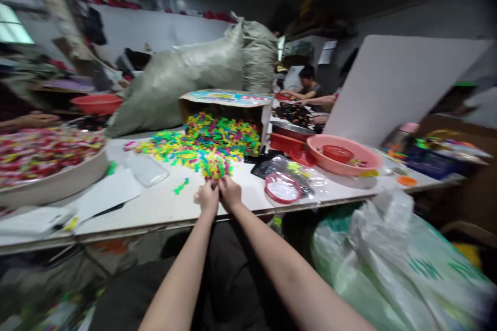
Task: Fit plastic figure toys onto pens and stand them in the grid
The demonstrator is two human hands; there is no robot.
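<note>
My left hand (207, 197) and my right hand (230, 192) are side by side at the near edge of a heap of small bright plastic pieces (205, 145), green, yellow and pink. Both hands have their fingers curled in a pinch at the heap's nearest pieces; what they hold is too small to name. The heap spills out of a tipped cardboard box (225, 101) on the white table (163, 207). One loose green piece (180, 185) lies to the left of my hands.
A big tray of red and yellow pieces (46, 160) stands at left, a grey sack (186, 77) behind the box. A pink basin (337, 155), red lid (282, 187) and plastic bags (388, 253) are at right. Another person (308, 88) sits at the far end.
</note>
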